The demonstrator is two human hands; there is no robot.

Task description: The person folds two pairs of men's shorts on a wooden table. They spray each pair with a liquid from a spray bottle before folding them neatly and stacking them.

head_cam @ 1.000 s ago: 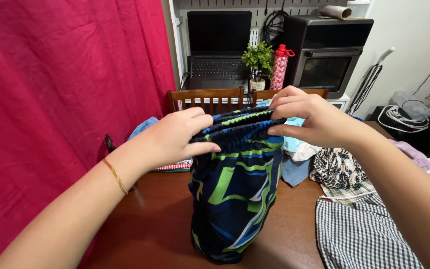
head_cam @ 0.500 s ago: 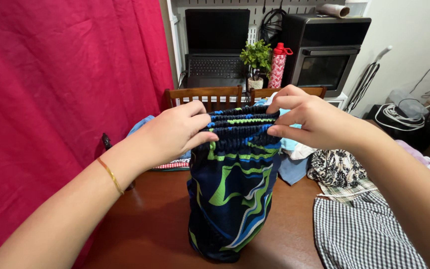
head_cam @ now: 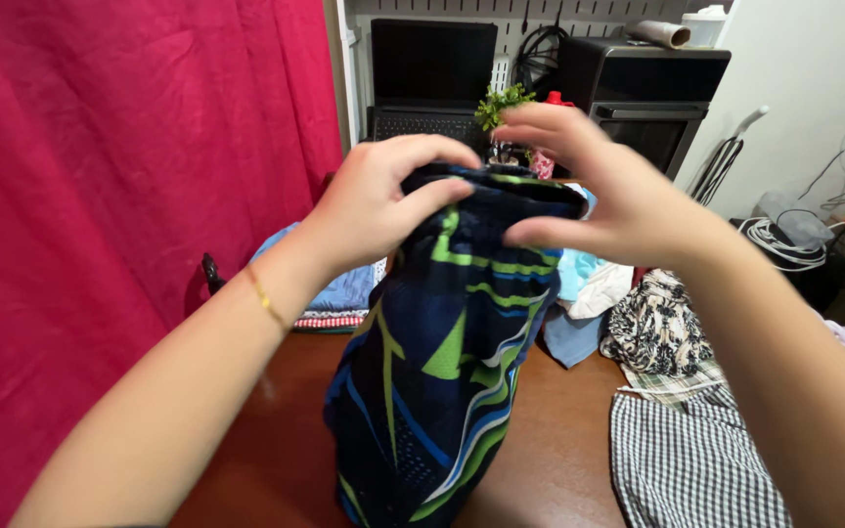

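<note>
A pair of dark blue shorts (head_cam: pixel 442 381) with green, blue and white wavy stripes hangs from both my hands above the brown wooden table (head_cam: pixel 559 430). My left hand (head_cam: pixel 378 200), with a thin gold bangle on the wrist, grips the elastic waistband from the left, fingers curled over its top. My right hand (head_cam: pixel 603 191) pinches the waistband's right end with the thumb, its fingers spread above the cloth. The waistband is bunched between the two hands, and the legs reach down towards the table.
A heap of clothes (head_cam: pixel 662 328) and a black-and-white checked cloth (head_cam: pixel 691 464) lie on the table to the right. A red curtain (head_cam: pixel 119 196) fills the left. Behind stand a laptop (head_cam: pixel 432 73), a small plant, a red bottle and a black oven (head_cam: pixel 652 93).
Both hands have lifted the shorts higher and closer to me, and moved together, bunching the waistband. My right fingers have spread apart above it.
</note>
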